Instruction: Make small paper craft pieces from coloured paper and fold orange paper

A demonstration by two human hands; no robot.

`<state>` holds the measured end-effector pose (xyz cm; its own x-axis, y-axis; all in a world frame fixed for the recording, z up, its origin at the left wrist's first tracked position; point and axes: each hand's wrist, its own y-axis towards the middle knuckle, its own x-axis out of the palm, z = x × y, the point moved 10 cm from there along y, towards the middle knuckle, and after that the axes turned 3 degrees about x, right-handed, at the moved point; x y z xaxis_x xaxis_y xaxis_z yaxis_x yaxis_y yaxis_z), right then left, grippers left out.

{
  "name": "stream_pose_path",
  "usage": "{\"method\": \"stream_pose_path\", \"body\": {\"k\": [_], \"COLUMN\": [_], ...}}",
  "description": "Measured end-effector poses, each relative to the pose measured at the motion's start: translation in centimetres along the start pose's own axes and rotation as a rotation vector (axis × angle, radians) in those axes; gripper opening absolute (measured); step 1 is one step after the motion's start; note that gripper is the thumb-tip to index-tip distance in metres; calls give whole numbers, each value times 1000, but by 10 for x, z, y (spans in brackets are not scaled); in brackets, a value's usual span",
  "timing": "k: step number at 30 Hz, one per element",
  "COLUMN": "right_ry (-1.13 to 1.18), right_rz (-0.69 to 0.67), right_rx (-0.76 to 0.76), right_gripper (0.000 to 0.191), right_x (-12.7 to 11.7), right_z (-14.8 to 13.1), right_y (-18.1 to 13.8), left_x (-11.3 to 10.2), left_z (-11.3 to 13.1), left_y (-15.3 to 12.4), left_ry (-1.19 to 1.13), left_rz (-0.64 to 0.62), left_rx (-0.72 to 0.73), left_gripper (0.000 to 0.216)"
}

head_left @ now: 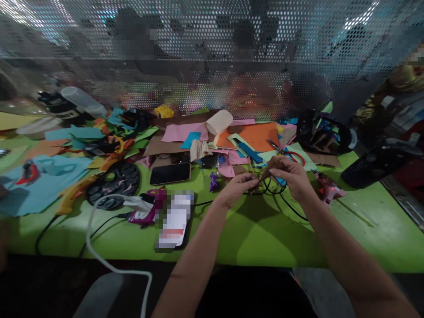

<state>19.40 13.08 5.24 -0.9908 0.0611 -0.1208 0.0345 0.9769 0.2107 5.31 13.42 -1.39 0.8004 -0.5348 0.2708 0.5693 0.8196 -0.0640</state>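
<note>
The left hand (239, 186) and the right hand (291, 174) are holding one small brown paper piece (266, 172) between them, above the green table (265, 238), a little to the right of the middle of the view. The grip of both hands is being narrow: the right thumb and fingers are pinching the wider upper part, and the left fingertips are closing together on the lower end. The long axis of the piece is running slantwise, with its narrow tip pointing toward eight o'clock and its broader end toward two o'clock. Seen from this piece, a black container (306, 130) is lying on its side at two o'clock, its mouth facing three o'clock, and it is holding some mixed things which I cannot name. A dark bottle (377, 163) is leaning at three o'clock. At eleven o'clock an off-white cup-like cylinder (219, 122) is lying over coloured papers (185, 131), and its inside is not showing. Far off at ten o'clock, a clear plastic bottle (84, 101) is lying tilted. At nine o'clock a black phone (170, 173) is resting flat; nearer to eight, the screen of another phone (175, 221) is being covered by blurred squares. The fingers are hiding part of the brown piece, so its full outline is remaining unclear.
</note>
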Motion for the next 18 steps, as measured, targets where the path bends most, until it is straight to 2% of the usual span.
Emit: {"method": "stream_pose_path", "body": {"k": [8,15,18], "right_ry": [-20,-78,-128], "right_rz": [-15,103,172], "right_rx": [-32,-52,-85], "right_gripper": [26,17,17], "right_x": [3,-10,-16], "right_z": [-4,2,-1], "right_y": [-3,-2,-2], "left_x": [3,3,3], "left_z": [4,24,28], "left_y": [1,0,-1], "left_ry": [17,369,497], "left_rz": [-32,-4,47], "left_rx": [46,225,273], "left_gripper": [35,17,20]}}
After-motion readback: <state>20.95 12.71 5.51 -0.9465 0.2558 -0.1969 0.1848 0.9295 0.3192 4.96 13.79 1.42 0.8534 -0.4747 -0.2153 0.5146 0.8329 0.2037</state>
